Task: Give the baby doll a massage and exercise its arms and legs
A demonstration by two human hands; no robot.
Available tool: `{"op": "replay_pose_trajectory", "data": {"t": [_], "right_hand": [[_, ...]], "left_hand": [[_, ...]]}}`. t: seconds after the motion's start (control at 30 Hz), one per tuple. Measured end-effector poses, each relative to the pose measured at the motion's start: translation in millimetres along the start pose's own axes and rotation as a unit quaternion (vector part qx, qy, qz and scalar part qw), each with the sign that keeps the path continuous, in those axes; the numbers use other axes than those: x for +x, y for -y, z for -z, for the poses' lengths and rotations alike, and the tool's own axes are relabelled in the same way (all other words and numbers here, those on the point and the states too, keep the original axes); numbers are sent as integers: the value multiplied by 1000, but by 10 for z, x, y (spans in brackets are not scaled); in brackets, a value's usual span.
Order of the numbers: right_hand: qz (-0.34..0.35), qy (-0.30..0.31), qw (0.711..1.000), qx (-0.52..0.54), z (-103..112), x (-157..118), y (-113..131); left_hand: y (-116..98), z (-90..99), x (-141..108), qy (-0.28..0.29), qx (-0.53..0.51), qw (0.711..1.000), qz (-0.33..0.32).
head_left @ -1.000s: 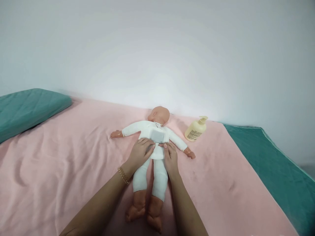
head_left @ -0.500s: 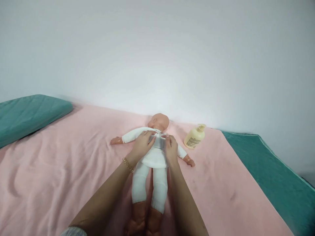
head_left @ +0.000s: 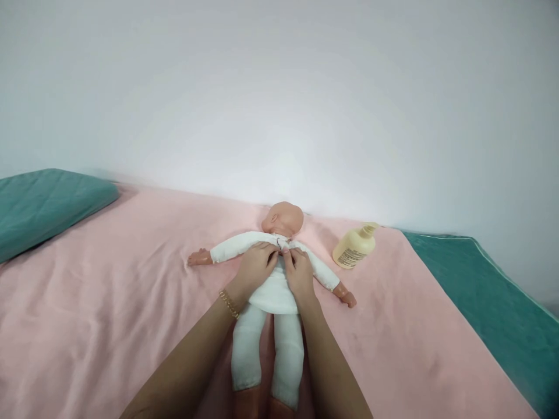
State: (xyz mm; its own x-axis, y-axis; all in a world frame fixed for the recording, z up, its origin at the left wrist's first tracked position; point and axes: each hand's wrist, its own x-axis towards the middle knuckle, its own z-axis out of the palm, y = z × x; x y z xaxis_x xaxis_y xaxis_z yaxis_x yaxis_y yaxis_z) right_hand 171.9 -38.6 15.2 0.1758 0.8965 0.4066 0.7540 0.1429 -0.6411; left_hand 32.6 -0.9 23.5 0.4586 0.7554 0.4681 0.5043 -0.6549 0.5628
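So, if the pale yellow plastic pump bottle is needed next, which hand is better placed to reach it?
Probably the right hand: it is nearer the bottle, on that side of the doll's white cloth torso. The left hand is at the other side.

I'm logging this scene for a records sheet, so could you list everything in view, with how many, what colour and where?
doll: 1, white body with tan head, lying mid-sheet
bottle: 1, pale yellow with pump top, right of the doll
sheet: 1, pink, under the doll and bottle
pad: 1, green, far left
mat: 1, green, along the sheet's right edge
wall: 1, pale grey, behind
bracelet: 1, gold-coloured, left wrist
left hand: 1, bare, on the doll's upper body
right hand: 1, bare, beside the left, also on the doll
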Motion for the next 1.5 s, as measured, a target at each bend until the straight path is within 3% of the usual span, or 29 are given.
{"op": "replay_pose_trajectory", "data": {"t": [0.3, 0.43, 0.77, 1.13, 1.5], "right_hand": [[42, -73, 995, 62, 14, -98, -6], [47, -62, 993, 85, 18, -84, -2], [11, 5, 999, 45, 32, -31, 11], [50, -53, 993, 89, 17, -75, -27], [38, -4, 997, 66, -2, -35, -25]], "left_hand": [[-59, 13, -68, -51, -7, 998, -23], [-43, 2, -85, -78, 14, 996, -40], [10, -21, -49, -17, 62, 998, 6], [10, -6, -74, -44, 30, 998, -19], [64, -47, -56, -4, 52, 998, 19]]}}
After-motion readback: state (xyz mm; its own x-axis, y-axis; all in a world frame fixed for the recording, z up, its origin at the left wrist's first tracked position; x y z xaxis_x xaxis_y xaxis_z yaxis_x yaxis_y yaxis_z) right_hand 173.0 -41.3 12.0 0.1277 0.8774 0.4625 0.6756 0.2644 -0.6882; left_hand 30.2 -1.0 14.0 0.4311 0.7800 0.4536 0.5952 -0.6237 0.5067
